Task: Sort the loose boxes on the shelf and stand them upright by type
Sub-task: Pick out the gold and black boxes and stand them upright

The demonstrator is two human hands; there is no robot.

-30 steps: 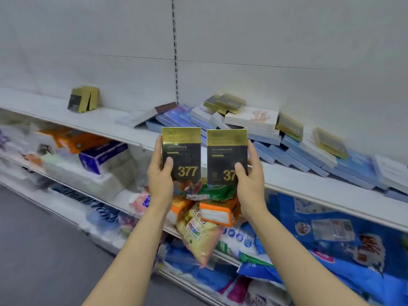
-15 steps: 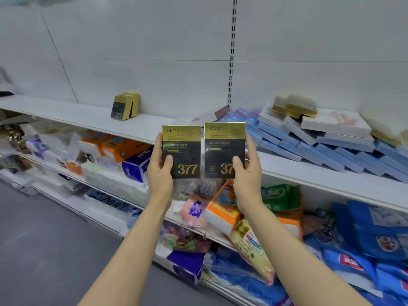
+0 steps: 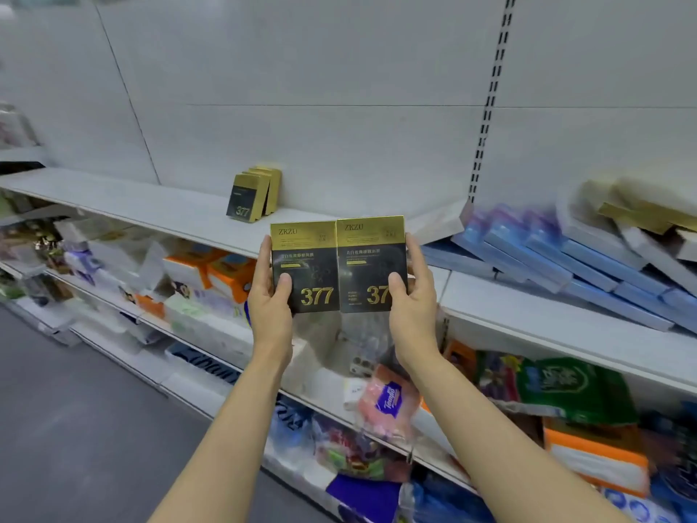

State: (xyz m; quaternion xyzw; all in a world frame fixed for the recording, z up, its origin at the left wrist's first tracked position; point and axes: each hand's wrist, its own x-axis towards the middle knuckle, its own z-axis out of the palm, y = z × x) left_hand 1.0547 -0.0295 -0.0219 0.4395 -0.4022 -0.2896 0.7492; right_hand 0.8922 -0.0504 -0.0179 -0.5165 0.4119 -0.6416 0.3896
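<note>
— See the top shelf (image 3: 124,200)? Over to the left a little row of black-and-gold boxes (image 3: 252,196) stands upright against the back wall, three as far as I can count, maybe more hidden behind.

— And the two being carried match them?

— Same "377" print. The left hand (image 3: 268,296) grips one box (image 3: 304,266) along its outer edge, thumb pressed on the front, fingers wrapped behind. The right hand (image 3: 413,296) clamps a second box (image 3: 371,264) the same way. The two touch edge to edge, held upright in front of the shelf lip, not yet on it.

— How would you set them down?

— I'd guess one at a time, base flat on the board, slid in just beside the standing row so each leans on its neighbour. Let go of both at once and they could topple.

— And on the right?

— The loose heap (image 3: 588,266): blue boxes lying slanted, at least seven, though blur spoils the count, with some white ones and a gold-topped one or two resting on top.
</note>
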